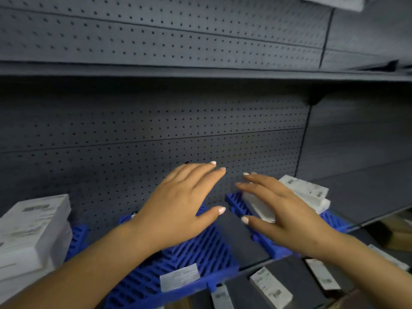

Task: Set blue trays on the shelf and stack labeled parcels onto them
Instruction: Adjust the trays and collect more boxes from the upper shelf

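Head view: three blue trays line the shelf [243, 259] as bases for parcels. Left tray [78, 239] and right tray [267, 244] carry white parcels [33, 230]; middle tray [200, 253] is bare. Left hand [178, 208] and right hand [283, 210] hover above, fingers spread flat, holding nothing, probably released.
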